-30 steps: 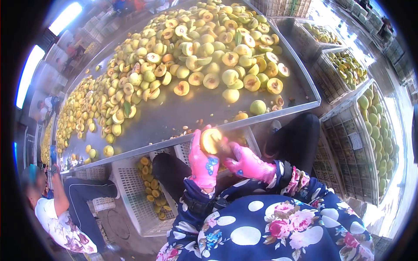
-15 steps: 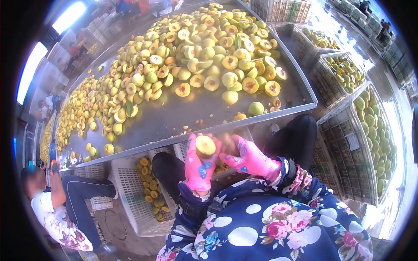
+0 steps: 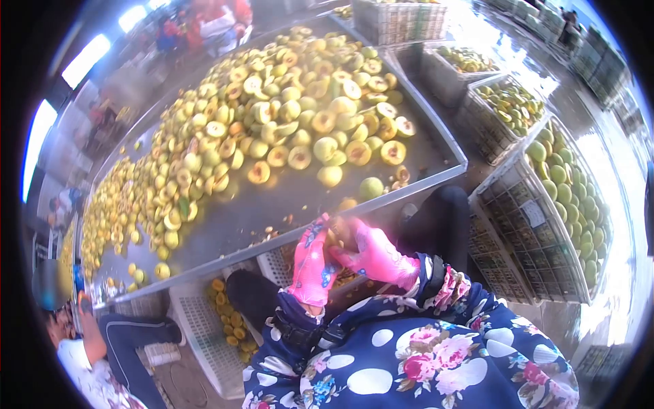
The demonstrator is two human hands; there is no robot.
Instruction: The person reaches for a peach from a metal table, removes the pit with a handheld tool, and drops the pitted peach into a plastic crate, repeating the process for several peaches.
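Note:
My left hand [image 3: 313,266], in a pink patterned glove, is closed around a yellow peach half [image 3: 338,235] just off the near table edge. My right hand [image 3: 379,256], also in a pink glove, is against the same fruit with its fingers curled. Whatever those fingers hold is hidden and blurred. Beyond both hands, a heap of cut yellow-green peaches [image 3: 286,129] covers much of the metal table [image 3: 262,204]. One whole greenish peach [image 3: 371,188] lies near the rim, beside pit scraps [image 3: 402,176].
A white crate [image 3: 194,327] with peach halves [image 3: 228,320] stands below the table to my left. At right are crates of green peaches [image 3: 569,184] and of cut fruit [image 3: 511,105]. A seated person [image 3: 129,347] is at far left. The raised metal rim [image 3: 449,170] borders the table.
The peach half has turned, its cut face less visible now, and my right hand has come in against it. The view has shifted, so the table appears further left.

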